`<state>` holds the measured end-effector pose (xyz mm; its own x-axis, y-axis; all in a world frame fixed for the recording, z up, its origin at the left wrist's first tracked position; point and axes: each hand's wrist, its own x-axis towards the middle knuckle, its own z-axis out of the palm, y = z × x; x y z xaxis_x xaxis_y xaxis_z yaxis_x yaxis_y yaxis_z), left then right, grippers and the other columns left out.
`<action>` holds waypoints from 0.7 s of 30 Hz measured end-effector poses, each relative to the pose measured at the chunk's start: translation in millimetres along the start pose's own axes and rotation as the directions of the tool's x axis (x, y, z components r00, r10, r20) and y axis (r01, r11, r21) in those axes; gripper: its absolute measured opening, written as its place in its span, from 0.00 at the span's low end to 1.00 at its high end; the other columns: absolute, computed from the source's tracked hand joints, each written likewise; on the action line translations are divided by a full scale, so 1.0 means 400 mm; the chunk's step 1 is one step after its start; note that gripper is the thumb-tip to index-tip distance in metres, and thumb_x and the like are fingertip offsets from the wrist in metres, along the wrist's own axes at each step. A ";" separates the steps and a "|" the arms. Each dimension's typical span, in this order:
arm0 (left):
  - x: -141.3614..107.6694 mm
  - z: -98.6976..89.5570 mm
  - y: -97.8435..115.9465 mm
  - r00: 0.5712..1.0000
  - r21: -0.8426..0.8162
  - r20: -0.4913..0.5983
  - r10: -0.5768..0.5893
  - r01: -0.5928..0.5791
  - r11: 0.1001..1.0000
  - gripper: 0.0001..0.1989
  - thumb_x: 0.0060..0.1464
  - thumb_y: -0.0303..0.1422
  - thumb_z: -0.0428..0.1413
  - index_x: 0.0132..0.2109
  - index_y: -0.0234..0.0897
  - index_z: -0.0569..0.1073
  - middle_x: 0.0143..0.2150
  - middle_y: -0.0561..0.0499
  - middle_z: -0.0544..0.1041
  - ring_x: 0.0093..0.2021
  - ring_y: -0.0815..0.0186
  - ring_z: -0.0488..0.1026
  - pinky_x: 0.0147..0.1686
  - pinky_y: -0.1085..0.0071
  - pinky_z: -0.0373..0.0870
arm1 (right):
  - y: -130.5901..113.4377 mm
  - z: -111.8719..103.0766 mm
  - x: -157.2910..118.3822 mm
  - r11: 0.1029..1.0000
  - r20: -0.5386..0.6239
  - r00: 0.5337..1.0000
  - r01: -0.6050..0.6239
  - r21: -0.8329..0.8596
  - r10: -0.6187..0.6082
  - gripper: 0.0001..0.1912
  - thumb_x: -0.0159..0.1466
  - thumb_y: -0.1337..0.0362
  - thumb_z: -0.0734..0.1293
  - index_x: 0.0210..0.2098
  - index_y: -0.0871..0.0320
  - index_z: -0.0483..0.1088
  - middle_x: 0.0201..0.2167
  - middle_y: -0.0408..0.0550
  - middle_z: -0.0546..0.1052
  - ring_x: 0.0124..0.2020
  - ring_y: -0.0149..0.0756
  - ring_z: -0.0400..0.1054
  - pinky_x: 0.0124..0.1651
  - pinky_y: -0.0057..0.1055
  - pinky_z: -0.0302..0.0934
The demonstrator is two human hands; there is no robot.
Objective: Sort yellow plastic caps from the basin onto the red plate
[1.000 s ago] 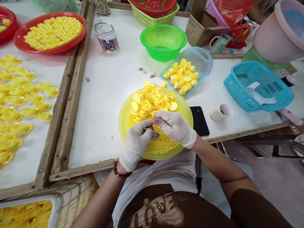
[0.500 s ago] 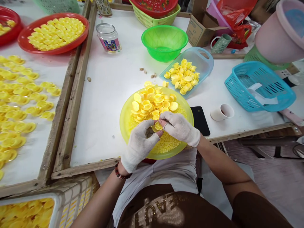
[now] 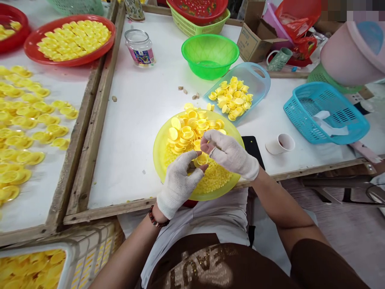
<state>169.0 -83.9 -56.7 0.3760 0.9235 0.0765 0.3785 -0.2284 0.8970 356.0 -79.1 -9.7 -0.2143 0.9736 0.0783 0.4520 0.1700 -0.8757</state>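
the left hand point(image 3: 180, 180) is over the near part of a yellow basin point(image 3: 159, 160), its grip closed down around a small cup point(image 3: 202, 160), thumb on one side and finger on the other. the small cup's round mouth faces up, above the yellow pellets point(image 3: 215, 180) in the basin. the right hand point(image 3: 233, 154) is just beside it, fingers curled in toward the thumb; whether its grip has hold of anything small, i cannot tell. both hands wear white gloves point(image 3: 168, 196) with bare fingertips showing.

in the far part of the basin is a heap of yellow cups point(image 3: 186, 131). the basin sits at the near edge of the white worktop point(image 3: 126, 140). beyond it, to the right, a blue scoop point(image 3: 259, 77) carries another pile point(image 3: 233, 98) of cups, near a green bowl point(image 3: 210, 60). a black slab point(image 3: 252, 146), partly hidden, and a paper cup point(image 3: 279, 145) are right of the basin.
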 end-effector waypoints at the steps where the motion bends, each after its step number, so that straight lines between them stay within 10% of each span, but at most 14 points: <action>1: -0.001 0.001 -0.002 1.000 0.000 -0.001 -0.003 0.003 1.000 0.16 0.58 0.36 0.61 0.51 0.35 0.76 0.38 0.49 0.79 0.36 0.65 0.75 0.37 0.70 0.73 | 0.006 -0.002 -0.002 1.000 -0.030 0.999 0.012 0.005 -0.012 0.09 0.71 0.58 0.63 0.38 0.56 0.65 0.32 0.42 0.71 0.32 0.30 0.64 0.37 0.30 0.60; 6: -0.006 -0.014 -0.002 0.997 -0.014 -0.046 0.066 -0.066 0.998 0.13 0.60 0.37 0.61 0.50 0.37 0.76 0.45 0.45 0.81 0.43 0.61 0.79 0.46 0.64 0.78 | 0.054 0.002 -0.015 0.991 -0.114 0.993 0.012 -0.136 -0.028 0.09 0.73 0.59 0.61 0.38 0.55 0.66 0.29 0.41 0.70 0.30 0.32 0.63 0.36 0.31 0.60; 12: -0.039 -0.105 -0.015 0.905 0.185 -0.322 0.280 -0.229 0.956 0.10 0.59 0.36 0.63 0.46 0.37 0.75 0.47 0.44 0.78 0.46 0.61 0.78 0.47 0.63 0.77 | 0.089 0.053 -0.037 0.732 0.162 0.964 0.266 -0.627 -0.211 0.09 0.72 0.59 0.65 0.41 0.57 0.73 0.42 0.52 0.77 0.46 0.44 0.70 0.50 0.41 0.61; 17: -0.122 -0.254 -0.102 0.895 0.234 -0.436 0.092 0.014 0.972 0.13 0.60 0.37 0.61 0.49 0.36 0.74 0.44 0.46 0.79 0.38 0.65 0.77 0.43 0.67 0.76 | 0.127 0.077 -0.067 0.605 0.224 0.933 0.355 -0.713 -0.283 0.09 0.71 0.61 0.64 0.44 0.58 0.75 0.46 0.54 0.78 0.46 0.47 0.70 0.50 0.42 0.61; 21: -0.205 -0.420 -0.194 0.782 0.432 -0.621 -0.053 0.398 0.810 0.11 0.58 0.39 0.58 0.44 0.38 0.76 0.41 0.47 0.79 0.39 0.61 0.76 0.43 0.64 0.73 | 0.166 0.077 -0.063 0.531 0.249 0.888 0.435 -0.727 -0.387 0.11 0.71 0.60 0.64 0.45 0.58 0.75 0.46 0.55 0.78 0.46 0.50 0.71 0.50 0.45 0.62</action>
<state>-33.3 -89.9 -59.5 -0.2512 0.9258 0.2825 0.8212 0.0493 0.5685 364.6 -96.9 -84.6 -0.5809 0.7608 0.2895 0.7762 0.6248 -0.0846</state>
